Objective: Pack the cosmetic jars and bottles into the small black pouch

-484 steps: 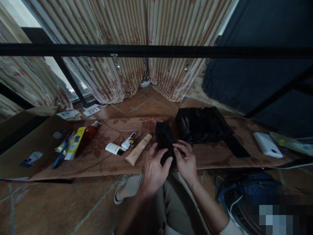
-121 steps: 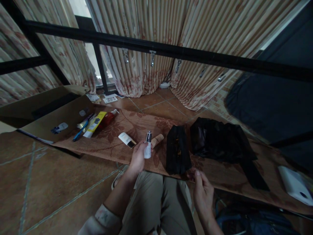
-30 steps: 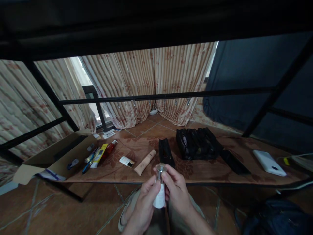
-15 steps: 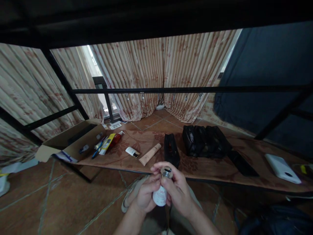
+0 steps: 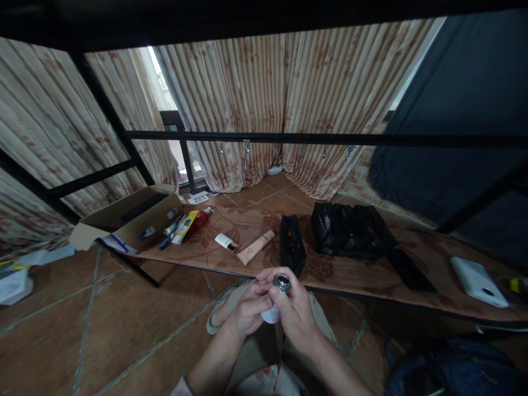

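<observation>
A small white bottle (image 5: 271, 315) with a silver cap (image 5: 282, 283) is held upright over my lap, close to the camera. My left hand (image 5: 246, 308) wraps around its white body. Fingers of my right hand (image 5: 296, 312) pinch the silver cap from the right. Just beyond, on the patterned mat (image 5: 231, 220), stands a small black pouch (image 5: 291, 251) with a larger black bag (image 5: 348, 231) to its right. A beige tube (image 5: 256, 247) and a short white tube (image 5: 225, 241) lie left of the pouch.
A red bottle (image 5: 199, 218), a yellow pack (image 5: 185, 226) and a blue toothbrush (image 5: 170, 234) lie at the mat's left end beside an open cardboard box (image 5: 124, 217). A white device (image 5: 478, 281) rests far right. Black bars (image 5: 289, 137) cross ahead; curtains hang behind. A dark bag (image 5: 449, 371) sits low right.
Both hands stay on the white bottle, which has sunk a little so less of its body shows. The view has tilted down and drifted left.
</observation>
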Motion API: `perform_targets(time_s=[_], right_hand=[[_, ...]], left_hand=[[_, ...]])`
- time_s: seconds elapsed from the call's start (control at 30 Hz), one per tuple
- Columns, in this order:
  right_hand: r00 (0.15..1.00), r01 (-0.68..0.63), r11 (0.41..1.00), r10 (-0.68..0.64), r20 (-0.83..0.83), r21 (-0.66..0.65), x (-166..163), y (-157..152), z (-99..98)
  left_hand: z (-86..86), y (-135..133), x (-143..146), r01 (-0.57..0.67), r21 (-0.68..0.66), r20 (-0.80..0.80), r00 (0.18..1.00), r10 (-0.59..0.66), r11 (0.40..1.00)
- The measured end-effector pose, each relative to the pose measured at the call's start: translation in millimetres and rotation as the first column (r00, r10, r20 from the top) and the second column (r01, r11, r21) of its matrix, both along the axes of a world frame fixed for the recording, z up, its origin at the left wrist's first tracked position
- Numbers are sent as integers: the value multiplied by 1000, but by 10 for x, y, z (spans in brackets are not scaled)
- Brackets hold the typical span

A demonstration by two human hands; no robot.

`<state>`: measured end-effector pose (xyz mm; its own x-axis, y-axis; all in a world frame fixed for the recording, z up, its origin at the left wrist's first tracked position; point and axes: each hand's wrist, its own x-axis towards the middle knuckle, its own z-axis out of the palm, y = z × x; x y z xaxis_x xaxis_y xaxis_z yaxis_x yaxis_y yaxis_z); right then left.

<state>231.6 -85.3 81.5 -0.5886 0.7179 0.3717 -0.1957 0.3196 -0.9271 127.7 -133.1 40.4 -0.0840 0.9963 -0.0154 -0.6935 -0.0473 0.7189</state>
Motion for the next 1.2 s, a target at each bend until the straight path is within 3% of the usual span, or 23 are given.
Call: perform_targets(time_s=[0.57,0.77,0.87,0.97,1.07,1.2], right_hand=[[991,129,991,-130,45,22,13,53,-120],[984,171,985,-172,37,30,12,118,-116],[983,179,984,-179,29,11,8,138,-120],[978,206,979,-206,20,-6,11,159,-133],[972,236,971,-236,4,-38,34,187,-148],[977,209,972,-212,-23,-109,108,220,-137]], left_hand=[[33,52,82,-76,-45,-125,990,70,996],[82,85,79,-108,46,-290,950,117,993],[130,91,94,-113,78,-427,894,135,991],[202,95,154,-207,75,-528,822,215,976],[289,89,220,-334,99,-579,747,327,937],[407,59,235,-442,201,-674,585,451,874]])
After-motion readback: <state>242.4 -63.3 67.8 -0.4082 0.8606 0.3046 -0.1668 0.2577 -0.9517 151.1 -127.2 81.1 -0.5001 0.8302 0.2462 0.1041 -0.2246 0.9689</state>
